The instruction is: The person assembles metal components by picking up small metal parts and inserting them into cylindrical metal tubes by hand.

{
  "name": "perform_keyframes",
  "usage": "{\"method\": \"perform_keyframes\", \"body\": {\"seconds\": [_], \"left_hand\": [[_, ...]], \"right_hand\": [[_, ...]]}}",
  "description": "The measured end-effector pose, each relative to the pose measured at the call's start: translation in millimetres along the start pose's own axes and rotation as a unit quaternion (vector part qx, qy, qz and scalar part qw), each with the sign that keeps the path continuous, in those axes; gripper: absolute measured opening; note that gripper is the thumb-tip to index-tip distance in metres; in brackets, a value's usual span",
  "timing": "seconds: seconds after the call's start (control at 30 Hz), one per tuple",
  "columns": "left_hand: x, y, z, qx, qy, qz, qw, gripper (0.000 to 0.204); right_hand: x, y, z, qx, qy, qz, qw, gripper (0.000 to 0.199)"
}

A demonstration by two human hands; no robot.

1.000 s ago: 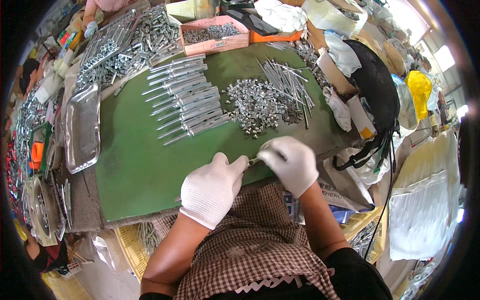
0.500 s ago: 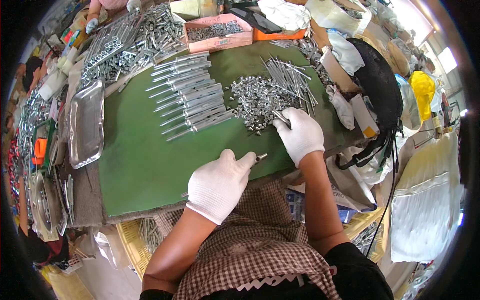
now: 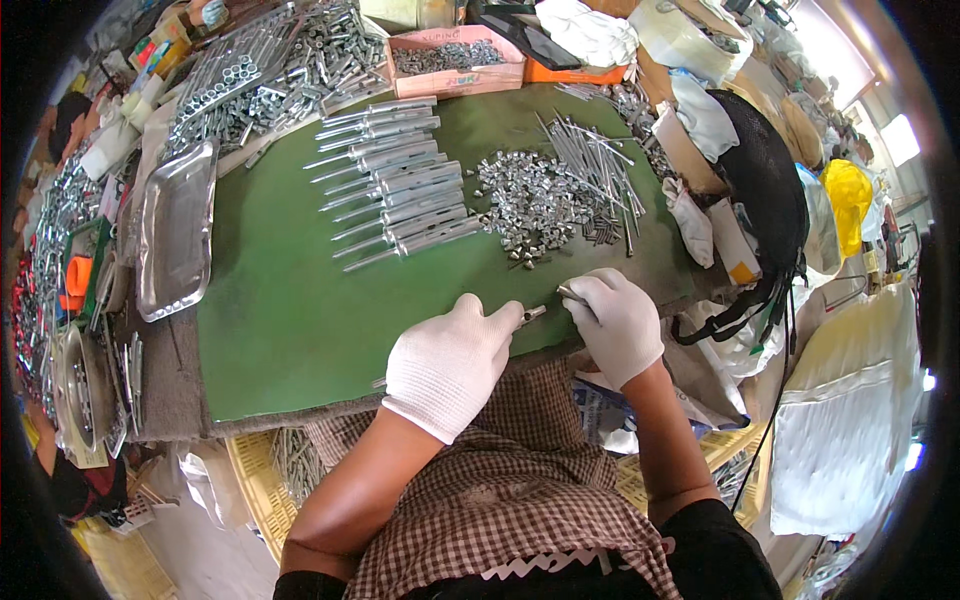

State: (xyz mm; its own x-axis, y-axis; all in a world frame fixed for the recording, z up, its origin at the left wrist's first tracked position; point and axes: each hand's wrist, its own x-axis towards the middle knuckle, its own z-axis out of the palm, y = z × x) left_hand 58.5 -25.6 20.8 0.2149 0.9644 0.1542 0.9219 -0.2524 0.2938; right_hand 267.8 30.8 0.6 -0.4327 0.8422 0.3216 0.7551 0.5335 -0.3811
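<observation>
Green mat [image 3: 270, 320] below. Left hand [image 3: 447, 365] gripping a tube [image 3: 535, 314], right hand [image 3: 617, 325] pinching a metal bit [image 3: 568, 292]. Tube's long axis runs lower-left to upper-right, exposed end toward right hand; bit just beyond that end, not touching.

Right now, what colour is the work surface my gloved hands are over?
The work surface is green; it shows best in the head view.
</observation>
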Motion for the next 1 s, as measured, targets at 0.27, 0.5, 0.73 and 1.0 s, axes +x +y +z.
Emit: {"method": "perform_keyframes", "body": {"seconds": [0.27, 0.5, 0.73, 1.0], "left_hand": [[-2, 0, 5, 0.009, 0.014, 0.005, 1.0, 0.021], [-3, -3, 7, -0.01, 0.03, 0.009, 0.999, 0.023], [0, -5, 2, 0.026, -0.023, 0.031, 0.999, 0.029], [2, -3, -1, 0.03, -0.022, 0.047, 0.998, 0.028]], "right_hand": [[3, -21, 10, 0.117, 0.008, -0.052, 0.992, 0.012], [9, -21, 9, 0.154, -0.069, 0.024, 0.985, 0.015], [18, -17, 6, 0.157, -0.074, -0.005, 0.985, 0.024], [41, -33, 31, 0.841, 0.088, 0.151, 0.512, 0.056]]}}
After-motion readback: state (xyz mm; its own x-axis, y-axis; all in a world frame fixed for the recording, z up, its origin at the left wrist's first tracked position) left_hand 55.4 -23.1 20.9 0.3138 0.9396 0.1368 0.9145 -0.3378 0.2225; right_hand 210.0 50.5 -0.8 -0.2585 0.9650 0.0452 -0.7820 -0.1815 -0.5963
